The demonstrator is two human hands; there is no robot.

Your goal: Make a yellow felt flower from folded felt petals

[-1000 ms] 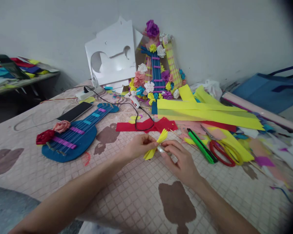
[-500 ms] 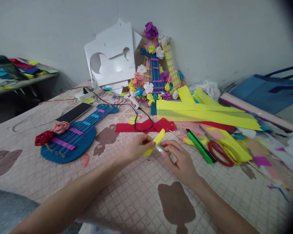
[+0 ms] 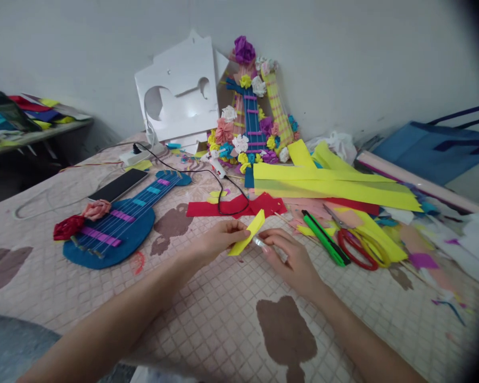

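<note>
A narrow folded strip of yellow crepe paper (image 3: 248,234) is pinched between the thumb and fingers of my left hand (image 3: 222,238), slanting up to the right above the table. My right hand (image 3: 289,258) is beside the strip's right side, its fingers curled and closed together. At those fingertips shows a small, shiny whitish piece (image 3: 258,242), too small to name. Beyond the hands lies a red paper strip (image 3: 203,209) with ragged pieces. Right of my right hand are a green box cutter (image 3: 325,239) and scissors (image 3: 355,249) with red and yellow handles.
A blue toy guitar (image 3: 127,234) with paper roses lies at left, near a phone (image 3: 117,184). A white glue gun (image 3: 215,164) with its black cord rests behind. Flower-trimmed guitars (image 3: 252,117) lean on the wall. Yellow sheets (image 3: 327,183) and scraps cover the right.
The yellow strip is still in my left hand and has tilted slightly. Both hands keep nearly the same position; the whole view has shifted a little to the left.
</note>
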